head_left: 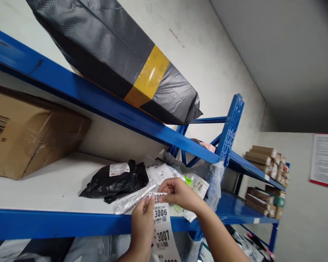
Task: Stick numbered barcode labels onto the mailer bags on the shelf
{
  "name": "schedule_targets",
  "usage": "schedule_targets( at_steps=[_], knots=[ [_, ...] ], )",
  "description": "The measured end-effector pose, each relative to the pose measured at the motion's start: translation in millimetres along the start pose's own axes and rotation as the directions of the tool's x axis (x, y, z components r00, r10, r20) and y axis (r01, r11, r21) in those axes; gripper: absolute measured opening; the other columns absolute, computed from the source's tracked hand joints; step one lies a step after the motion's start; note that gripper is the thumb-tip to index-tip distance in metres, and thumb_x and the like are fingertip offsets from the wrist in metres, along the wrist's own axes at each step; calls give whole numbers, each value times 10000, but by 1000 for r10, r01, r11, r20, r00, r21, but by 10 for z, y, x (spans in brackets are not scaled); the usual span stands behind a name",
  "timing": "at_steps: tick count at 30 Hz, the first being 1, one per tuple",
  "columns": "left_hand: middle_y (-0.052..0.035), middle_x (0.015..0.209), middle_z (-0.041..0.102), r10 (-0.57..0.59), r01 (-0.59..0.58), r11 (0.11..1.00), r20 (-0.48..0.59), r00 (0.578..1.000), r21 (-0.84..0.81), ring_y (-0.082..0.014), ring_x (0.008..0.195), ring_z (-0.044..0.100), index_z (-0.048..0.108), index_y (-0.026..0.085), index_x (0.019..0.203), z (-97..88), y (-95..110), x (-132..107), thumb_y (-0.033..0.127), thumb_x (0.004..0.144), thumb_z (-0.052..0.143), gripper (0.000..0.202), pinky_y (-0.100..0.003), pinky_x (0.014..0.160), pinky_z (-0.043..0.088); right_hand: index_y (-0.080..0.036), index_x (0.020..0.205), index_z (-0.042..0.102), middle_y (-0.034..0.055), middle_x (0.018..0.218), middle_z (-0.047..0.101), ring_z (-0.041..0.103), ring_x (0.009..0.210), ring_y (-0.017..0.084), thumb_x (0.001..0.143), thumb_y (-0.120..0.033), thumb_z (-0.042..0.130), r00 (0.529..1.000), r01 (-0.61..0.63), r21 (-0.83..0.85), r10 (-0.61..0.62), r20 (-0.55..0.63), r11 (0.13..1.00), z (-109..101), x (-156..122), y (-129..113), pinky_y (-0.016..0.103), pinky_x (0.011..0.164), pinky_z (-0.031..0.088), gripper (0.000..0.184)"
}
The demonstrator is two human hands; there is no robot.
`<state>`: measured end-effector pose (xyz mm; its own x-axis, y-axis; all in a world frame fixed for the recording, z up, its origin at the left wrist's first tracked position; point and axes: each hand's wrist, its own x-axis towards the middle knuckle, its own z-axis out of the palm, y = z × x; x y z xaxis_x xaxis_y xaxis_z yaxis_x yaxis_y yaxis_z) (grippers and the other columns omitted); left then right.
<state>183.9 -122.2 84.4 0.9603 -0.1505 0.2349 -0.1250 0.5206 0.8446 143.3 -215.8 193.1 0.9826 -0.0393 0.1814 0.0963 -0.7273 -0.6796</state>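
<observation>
A strip of white printed labels [163,236] with numbers such as 3006 and 3007 hangs down in front of the shelf edge. My left hand [143,222] pinches the strip's left edge near the top, thumb up. With bent fingers, my right hand [180,193] grips the top label, whose number is partly covered. Just behind my hands, a black plastic parcel [116,180] with a white label lies on the shelf. Clear and white plastic packets [164,173] are heaped beside it, next to my right hand.
A cardboard box [30,134] stands on the shelf at left. Above, a long black-wrapped parcel [106,47] with yellow tape rests on the blue beam [71,91]. A blue upright post [231,125] rises at right; farther back, small boxes [265,160] fill another rack.
</observation>
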Motion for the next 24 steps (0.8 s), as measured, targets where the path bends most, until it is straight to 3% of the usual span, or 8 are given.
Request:
schedule_targets(
  at_steps=[5,10,15,20,24],
  knots=[
    [-71,596,679,-58,53,997,-85,995,-63,-275,706,640,634,179,600,29,49,23,782,475,604,617,-341,669,482,-160,707,682,-45,485,511,454,440,82,715,-230,666,995,0,-230,-23,-97,973,95,9,-103,223,451,330,72],
    [-79,676,720,-51,42,984,-46,998,-171,-284,765,679,679,160,728,28,-37,3,638,523,712,522,-344,686,523,-162,733,717,-17,578,589,489,519,99,640,-152,697,997,-18,-374,-11,-74,927,61,56,-162,228,484,352,96],
    [-91,829,753,-132,139,945,42,990,-295,-260,810,690,697,147,895,0,-76,16,531,583,734,496,-327,722,526,-151,721,717,-11,585,614,493,530,99,643,-195,708,1000,12,-330,-11,6,944,-1,119,-211,227,499,352,89],
    [-64,745,737,-157,158,951,24,987,-267,-241,737,662,696,133,877,-23,-68,68,558,519,755,560,-309,675,491,-158,724,688,15,713,668,578,663,127,649,-227,712,977,213,-273,-205,57,938,20,185,-192,244,613,415,105],
    [-74,707,713,-131,125,966,-11,991,-228,-242,676,632,679,133,814,-18,-50,116,602,579,670,525,-334,653,463,-160,708,637,-1,659,646,580,628,124,601,-360,757,990,119,-76,-112,87,990,58,274,-95,257,622,431,257]
  ],
)
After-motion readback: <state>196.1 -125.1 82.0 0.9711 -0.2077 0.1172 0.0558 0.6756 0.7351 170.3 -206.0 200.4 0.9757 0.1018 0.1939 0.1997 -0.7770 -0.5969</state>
